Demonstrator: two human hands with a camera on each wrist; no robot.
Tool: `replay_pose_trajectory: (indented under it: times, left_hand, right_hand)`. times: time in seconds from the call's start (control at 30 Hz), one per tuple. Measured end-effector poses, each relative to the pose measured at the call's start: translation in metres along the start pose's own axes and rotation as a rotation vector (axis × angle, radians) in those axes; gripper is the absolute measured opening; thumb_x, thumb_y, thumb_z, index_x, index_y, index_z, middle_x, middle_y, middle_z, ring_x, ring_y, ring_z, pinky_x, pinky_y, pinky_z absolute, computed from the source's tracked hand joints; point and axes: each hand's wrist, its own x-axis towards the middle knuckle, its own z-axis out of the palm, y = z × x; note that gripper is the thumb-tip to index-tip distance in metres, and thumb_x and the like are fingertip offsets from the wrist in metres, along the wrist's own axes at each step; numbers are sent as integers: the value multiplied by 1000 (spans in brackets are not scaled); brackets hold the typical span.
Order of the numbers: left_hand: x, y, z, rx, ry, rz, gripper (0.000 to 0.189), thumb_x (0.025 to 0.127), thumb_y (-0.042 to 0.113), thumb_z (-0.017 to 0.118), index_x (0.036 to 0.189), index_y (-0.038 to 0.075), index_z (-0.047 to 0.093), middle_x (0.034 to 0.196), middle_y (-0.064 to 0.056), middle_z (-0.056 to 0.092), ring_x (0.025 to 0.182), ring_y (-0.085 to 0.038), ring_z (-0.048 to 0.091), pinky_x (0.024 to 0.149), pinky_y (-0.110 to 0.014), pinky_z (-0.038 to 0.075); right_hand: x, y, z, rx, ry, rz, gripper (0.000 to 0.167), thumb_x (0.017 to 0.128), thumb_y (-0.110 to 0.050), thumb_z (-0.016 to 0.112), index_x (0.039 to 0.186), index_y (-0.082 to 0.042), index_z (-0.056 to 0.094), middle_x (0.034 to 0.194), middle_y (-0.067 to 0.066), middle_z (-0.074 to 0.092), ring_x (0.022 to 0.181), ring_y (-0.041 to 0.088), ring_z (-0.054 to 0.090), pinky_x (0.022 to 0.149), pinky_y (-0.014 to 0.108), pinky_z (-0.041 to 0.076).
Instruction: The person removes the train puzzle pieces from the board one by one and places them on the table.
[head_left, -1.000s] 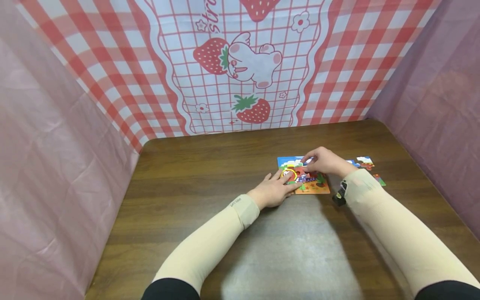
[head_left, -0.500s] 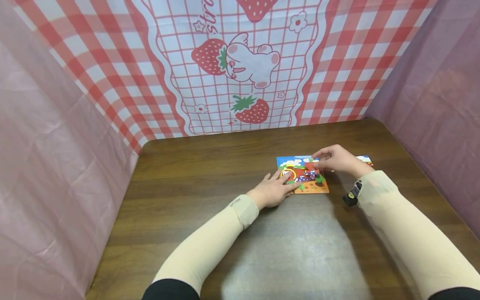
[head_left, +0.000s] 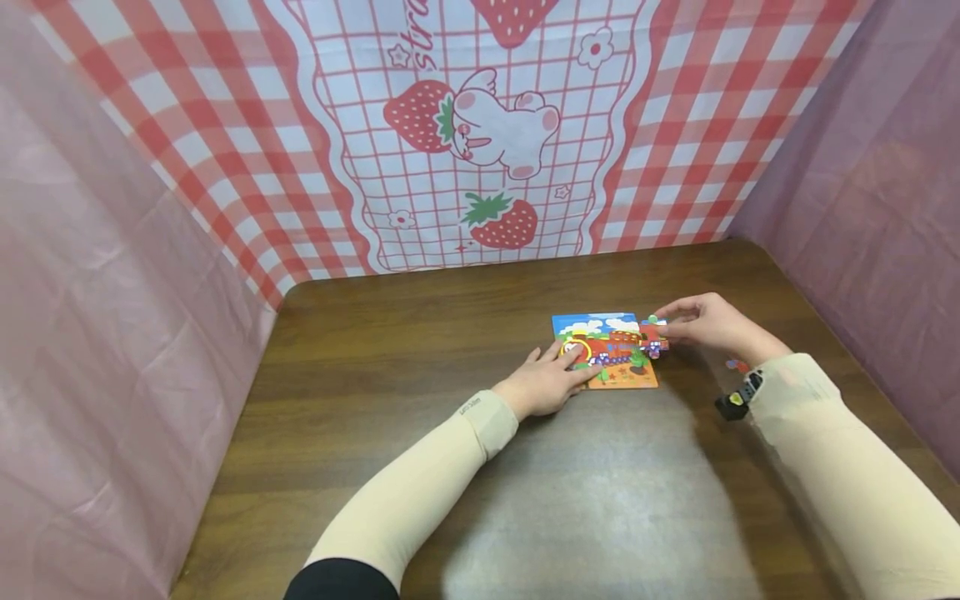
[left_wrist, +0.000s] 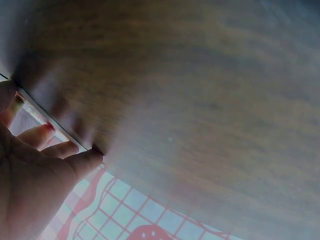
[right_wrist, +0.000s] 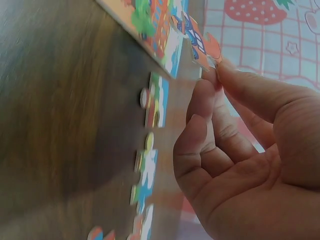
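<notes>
- Two cream sleeves (head_left: 420,475) reach in from the near side, one on each arm; one dark cuff (head_left: 341,577) shows plainly, at the left elbow.
- One black device (head_left: 733,405) is strapped to the right wrist.
- One left hand (head_left: 543,385) lies on the left part of the picture board, its fingers spread apart and holding nothing, the tips touching the board.
- One right hand (head_left: 716,327) is to the right of it, thumb and finger pinched together on one jigsaw piece (head_left: 652,337), red with purple patches.
- That piece is raised off the table, at the board's right edge; from here I can't fairly tell whether the two touch.
- One picture board (head_left: 624,381) lies flat on the table, blue sky and white clouds along its far side, orange ground along its near side, a red shape across the middle.
- Loose pieces (right_wrist: 145,170) lie beyond the right side of the board: at least three in a rough row, spaced apart, with more colour cut off at the bottom of the right wrist view.
- One brown wooden table (head_left: 375,367) bears all of these.
- Two pink curtains (head_left: 112,333) hang, one on each side.
- One red-and-white checked cloth (head_left: 690,108) hangs at the back, with three strawberries (head_left: 504,223) and one white cartoon animal (head_left: 506,125).
</notes>
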Motion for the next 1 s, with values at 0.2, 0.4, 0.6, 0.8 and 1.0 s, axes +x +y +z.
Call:
replay_pose_trajectory:
  times: [0.2,0.4,0.6,0.8,1.0]
  left_hand:
    - [0,0,0,4,-2,-1,52,111,43,28,162,44,17,170,-2,11,153,-32,6,117,-52,21]
    - [0,0,0,-7,-7,-5,52,111,43,29,162,44,18,170,-2,11,153,-32,6,118,-52,20]
    - [-1,0,0,-4,-14,-2,52,111,43,29,162,44,17,170,-2,10,153,-32,5,117,-52,21]
    - [0,1,1,-3,-15,0,53,111,43,29,162,44,17,170,-2,10,153,-33,6,117,-52,21]
    - [0,0,-1,-3,-9,-5,52,111,43,29,162,44,18,170,-2,11,153,-32,6,117,-52,21]
  right_hand:
    - [-13,10,-12,-53,18,25,45,96,-24,75,128,6,65,104,15,75,92,21,73,80,44,57]
    - [-23,21,-21,-61,32,45,50,94,-29,78,128,6,66,99,15,75,90,21,73,76,39,58]
    - [-30,33,-30,-107,36,57,52,95,-31,76,129,7,65,99,14,75,86,20,72,72,38,58]
    - [-39,39,-37,-78,8,90,54,96,-29,75,132,9,61,99,15,75,78,22,70,63,41,56]
    - [-42,43,-41,-121,-2,97,51,95,-24,75,130,11,62,90,13,73,70,23,67,61,39,55]
